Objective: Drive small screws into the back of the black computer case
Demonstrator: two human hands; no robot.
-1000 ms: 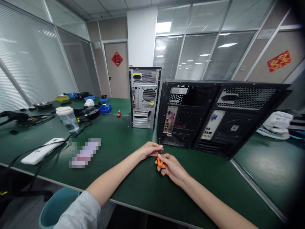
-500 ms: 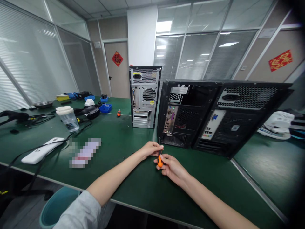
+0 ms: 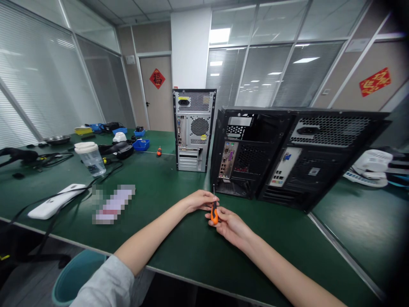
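Observation:
My right hand (image 3: 230,224) is closed on the handle of an orange and black screwdriver (image 3: 214,214). My left hand (image 3: 201,200) pinches the upper part of the same screwdriver, near its shaft. The shaft points away from me, its tip at the lower left corner of a black computer case (image 3: 252,153); whether it touches a screw is too small to tell. A second black case (image 3: 326,160) stands against the first on the right. Behind my left hand stands a silver and black computer tower (image 3: 194,130), its rear side facing me.
On the left of the green table (image 3: 172,192) are a lidded plastic cup (image 3: 91,160), a white device (image 3: 57,201), black cables and a blurred-out flat item (image 3: 115,204). Blue trays (image 3: 141,145) and another orange screwdriver (image 3: 159,151) lie farther back. A teal bin (image 3: 76,277) stands below the edge.
The orange handle has turned slightly between my fingers, and the fingers of my right hand have shifted on it. Both hands remain in nearly the same place.

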